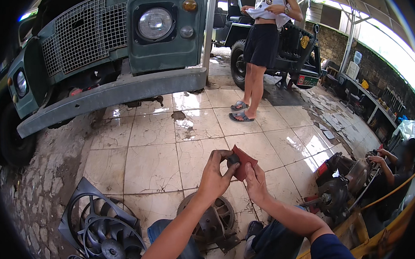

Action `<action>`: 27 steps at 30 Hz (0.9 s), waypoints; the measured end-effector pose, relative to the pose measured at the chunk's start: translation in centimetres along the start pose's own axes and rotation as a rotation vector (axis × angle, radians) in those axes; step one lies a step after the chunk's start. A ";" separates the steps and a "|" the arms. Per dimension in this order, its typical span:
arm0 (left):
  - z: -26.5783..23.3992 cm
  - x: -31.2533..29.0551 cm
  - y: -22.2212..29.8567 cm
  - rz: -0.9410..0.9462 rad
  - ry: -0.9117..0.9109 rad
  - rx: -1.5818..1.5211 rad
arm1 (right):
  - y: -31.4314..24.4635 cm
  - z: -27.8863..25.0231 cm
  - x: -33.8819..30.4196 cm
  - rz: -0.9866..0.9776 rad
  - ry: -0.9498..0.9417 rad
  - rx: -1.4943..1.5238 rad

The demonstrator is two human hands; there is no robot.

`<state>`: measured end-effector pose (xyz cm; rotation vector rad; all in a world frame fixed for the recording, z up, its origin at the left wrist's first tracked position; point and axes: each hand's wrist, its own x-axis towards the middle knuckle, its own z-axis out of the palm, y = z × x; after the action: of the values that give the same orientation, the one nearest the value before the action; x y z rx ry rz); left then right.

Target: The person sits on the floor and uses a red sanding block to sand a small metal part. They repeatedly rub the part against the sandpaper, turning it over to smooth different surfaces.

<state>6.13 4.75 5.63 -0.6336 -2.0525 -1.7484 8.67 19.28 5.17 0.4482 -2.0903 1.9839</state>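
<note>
In front of me, over the tiled floor, my left hand (214, 174) is closed round a small dark round part (233, 160), with fingers and thumb on its sides. A folded reddish-brown sheet of sandpaper (244, 162) is pinched in my right hand (257, 184), thumb on its near face. The sheet stands right against the dark part, or very close to it; their exact contact is hidden. Below my hands, between my legs, a large toothed gear wheel with a metal bracket (225, 211) rests on the floor, partly covered by my left forearm.
A black radiator fan with its shroud (112, 249) lies at lower left. The green vehicle's bumper (113, 97) spans the upper left. A person (261, 44) in sandals stands beyond my hands. At right, another person's hands (379, 156) are beside a greasy mechanical assembly (342, 184).
</note>
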 end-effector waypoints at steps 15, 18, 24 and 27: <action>-0.1 -0.1 0.5 0.014 -0.075 0.113 | -0.1 -0.5 0.7 0.191 0.015 0.270; 0.2 -0.2 0.5 0.023 -0.077 0.119 | -0.7 -0.5 0.7 0.139 0.039 0.211; 0.5 -0.2 1.2 0.013 -0.078 0.100 | 0.0 -1.8 1.2 0.118 0.040 0.202; 0.6 -0.6 1.1 0.129 0.022 0.283 | -2.3 -0.3 0.1 0.000 0.027 -0.032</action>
<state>7.26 5.37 6.10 -0.6385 -2.1385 -1.3553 9.38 19.50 7.39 0.4133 -2.1019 1.9424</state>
